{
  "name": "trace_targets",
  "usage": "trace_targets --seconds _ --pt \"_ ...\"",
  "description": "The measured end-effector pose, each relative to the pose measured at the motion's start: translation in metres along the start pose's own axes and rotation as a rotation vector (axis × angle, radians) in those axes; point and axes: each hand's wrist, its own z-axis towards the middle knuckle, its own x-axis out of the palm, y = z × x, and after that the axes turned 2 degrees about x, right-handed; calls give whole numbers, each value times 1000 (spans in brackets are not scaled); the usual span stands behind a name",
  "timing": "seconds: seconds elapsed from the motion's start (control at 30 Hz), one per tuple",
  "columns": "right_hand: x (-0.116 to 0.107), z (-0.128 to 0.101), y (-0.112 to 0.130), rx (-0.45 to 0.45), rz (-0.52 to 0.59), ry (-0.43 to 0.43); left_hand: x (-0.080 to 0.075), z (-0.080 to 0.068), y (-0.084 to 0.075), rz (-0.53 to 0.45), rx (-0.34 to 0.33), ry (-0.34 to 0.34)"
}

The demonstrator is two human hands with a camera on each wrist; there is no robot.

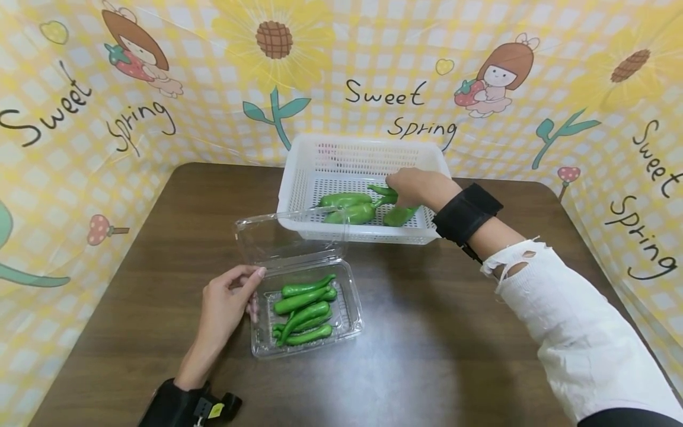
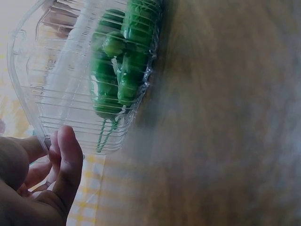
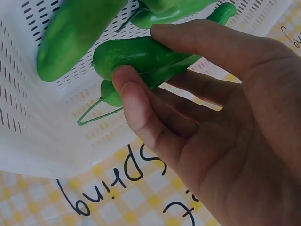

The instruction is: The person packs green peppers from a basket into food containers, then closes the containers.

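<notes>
A: Where do we place the left hand (image 1: 224,302)?

B: At the back left corner of the clear box (image 1: 352,302). We note thumb and fingers pinching its edge. The lid (image 1: 290,240) stands raised, overlapping the white basket (image 1: 373,235) in our head view; whether they touch, we cannot tell.

A: Contents?

B: Several small green peppers (image 1: 301,303), lying across the box floor, some overlapping.

A: And the right hand (image 1: 418,188)?

B: Reaching into the basket. Up close, we see thumb and fingers curled round a slim pepper (image 3: 131,55). A second pepper (image 3: 111,93) lies against it; whether the fingers hold that one too, we cannot tell.

A: Others near it?

B: Larger green peppers (image 1: 352,213) on the perforated floor. Box and basket both sit on the brown table (image 1: 453,332).
</notes>
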Motion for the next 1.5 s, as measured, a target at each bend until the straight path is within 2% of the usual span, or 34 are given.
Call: trace_targets --seconds 0.27,0.77,1.5 --pt "-2 -11 1 0 -2 -15 0 0 1 -4 2 -7" --pt "0 -37 8 -86 -79 -69 -1 0 0 7 0 -9" --pt "10 -85 27 -112 -34 -78 -1 -1 1 -5 5 0"
